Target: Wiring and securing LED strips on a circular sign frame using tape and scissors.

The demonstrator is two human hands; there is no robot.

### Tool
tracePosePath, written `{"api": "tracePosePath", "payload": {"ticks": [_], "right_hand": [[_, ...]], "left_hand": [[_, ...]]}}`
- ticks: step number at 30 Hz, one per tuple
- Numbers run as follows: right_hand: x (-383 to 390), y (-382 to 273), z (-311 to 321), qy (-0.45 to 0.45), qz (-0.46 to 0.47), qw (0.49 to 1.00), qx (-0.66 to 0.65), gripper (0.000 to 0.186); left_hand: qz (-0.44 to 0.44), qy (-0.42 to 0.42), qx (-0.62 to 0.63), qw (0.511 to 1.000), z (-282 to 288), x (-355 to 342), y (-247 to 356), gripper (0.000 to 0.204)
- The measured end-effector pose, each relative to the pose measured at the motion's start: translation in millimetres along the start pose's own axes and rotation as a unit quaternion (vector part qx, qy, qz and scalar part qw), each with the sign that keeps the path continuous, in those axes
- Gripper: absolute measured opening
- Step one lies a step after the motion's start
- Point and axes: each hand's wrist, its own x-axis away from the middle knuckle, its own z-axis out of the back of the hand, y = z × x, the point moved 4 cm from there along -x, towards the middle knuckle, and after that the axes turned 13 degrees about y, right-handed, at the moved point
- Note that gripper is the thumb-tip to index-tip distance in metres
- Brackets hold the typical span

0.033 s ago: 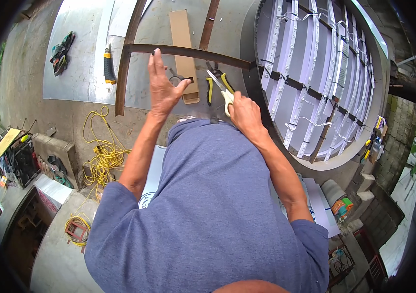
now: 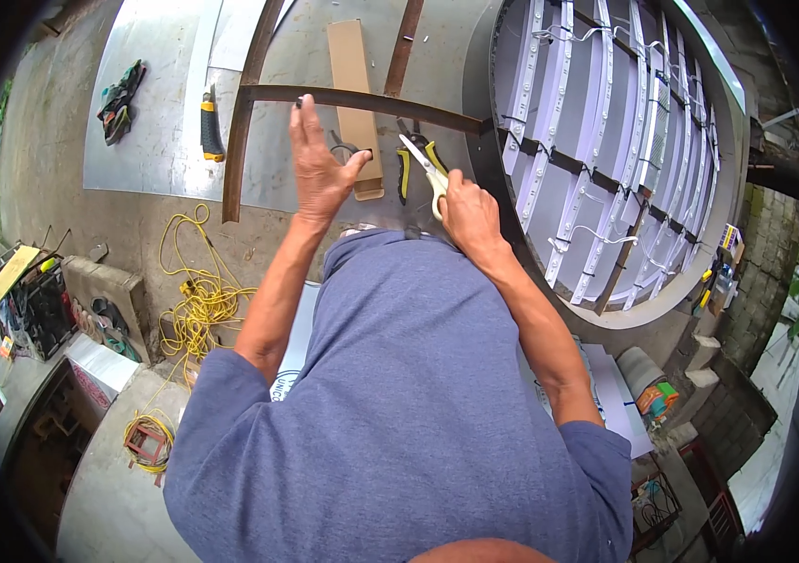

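Note:
Scissors with cream handles (image 2: 438, 192) are in my right hand (image 2: 471, 214), closed around the handles, and the blades point up and to the left. My left hand (image 2: 321, 180) is raised with its fingers stretched up and the thumb spread away from them. Small dark bits show at a fingertip and at the thumb tip; what they are is too small to tell. Behind that thumb, a dark curved item (image 2: 343, 145) shows against a long brown cardboard box (image 2: 354, 75). Pliers with yellow and black handles (image 2: 405, 178) lie beside the scissors blades.
A rusty metal frame (image 2: 362, 97) crosses the grey sheet (image 2: 151, 103). On the sheet lie a yellow-black utility knife (image 2: 210, 129) and dark gloves or cloth (image 2: 121, 103). At right stands a large round frame (image 2: 596, 317) holding rows of light strips. Tangled yellow cord (image 2: 202, 305) lies left.
My left hand has shifted very slightly to the right, its fingers still spread. The right hand with the scissors has hardly moved.

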Motion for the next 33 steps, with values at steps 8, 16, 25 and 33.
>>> {"api": "tracePosePath", "payload": {"ticks": [8,16,25,33], "right_hand": [[-13.6,9.2,-46.2,0.016,0.08,0.988,0.131,0.026],[-30.1,-33.7,99.5,0.216,0.101,0.947,-0.216,0.035],[-73.7,-27.9,138.9,0.303,0.248,0.92,0.009,0.023],[-83.1,28.5,162.3,0.358,0.234,0.904,-0.01,0.009]], "left_hand": [[0.006,0.029,-0.1,0.994,-27.9,16.9,0.0,0.118],[0.25,-0.171,0.397,0.866,20.3,9.1,63.4,0.103],[0.128,-0.275,0.358,0.883,-0.6,-22.7,154.5,0.107],[0.006,-0.28,0.238,0.93,-54.1,-60.9,191.7,0.082]]}}
